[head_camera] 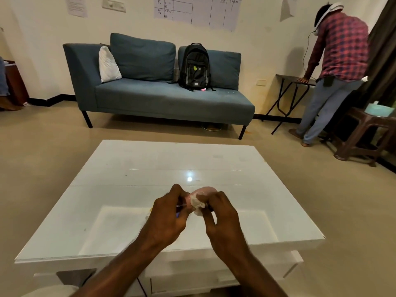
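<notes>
**Wiping the pink piece over the table**

Both your hands are up over the near half of the white table, held just off its glossy top and not resting on it. Left hand: fingers curled round the pink rounded object, gripping its near side. Right hand: thumb and fingertips pinched on a crumpled white wad, which is pressed to the object's near face.

How to do this step well, as I judge it:
- Let the left hand turn and the right hand rub. Use short strokes, then bring a fresh patch under the wad.
- Grip firmly but low on the object, so your fingers don't cover what needs wiping.
- Refold the wad when it bunches — a loose tail only smears.
- Stay over the table, so a slip lands on its top and not on the floor.

The object is pale pink, smooth and domed, with a slight sheen. Only its upper curve shows past your knuckles, and I cannot tell whether it is hollow or solid. A thin purple sliver peeks from under the left hand — what it is, unclear.

Beyond the table's far edge stands a blue sofa with a black backpack on it. Past the table's far right corner, a person in a checked shirt leans over a small stand.
</notes>
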